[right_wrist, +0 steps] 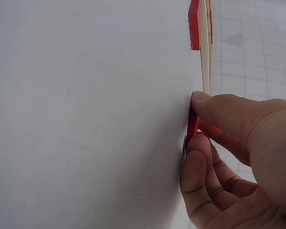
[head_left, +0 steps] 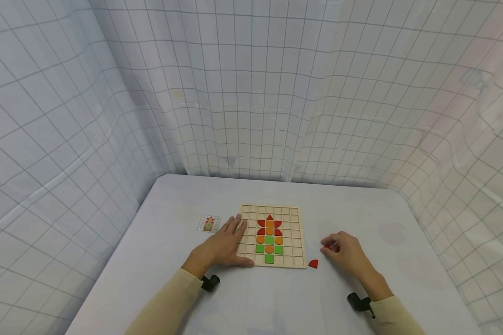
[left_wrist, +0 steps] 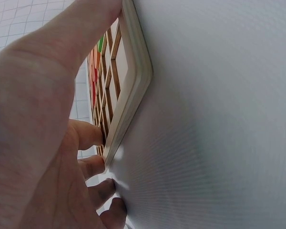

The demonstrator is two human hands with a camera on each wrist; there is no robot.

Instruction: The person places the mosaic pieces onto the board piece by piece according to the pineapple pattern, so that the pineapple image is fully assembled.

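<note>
A pale wooden grid board (head_left: 294, 246) lies on the table with a figure of red, orange and green flat pieces in its cells. My left hand (head_left: 225, 245) rests along its left side, fingers spread; the thumb lies at the near edge and fingertips touch the side rim, as the left wrist view shows with the board's corner (left_wrist: 142, 78). To the right of the board, my right hand (head_left: 347, 253) pinches a small red piece (right_wrist: 193, 125) between thumb and fingers, low at the tabletop. Another red quarter-circle piece (head_left: 313, 264) lies just off the board's near right corner.
A small card (head_left: 209, 223) printed with a coloured grid figure lies left of the board, near my left fingertips. White curtains with a grid pattern (head_left: 251, 102) hang behind and on both sides of the white table (head_left: 260, 302).
</note>
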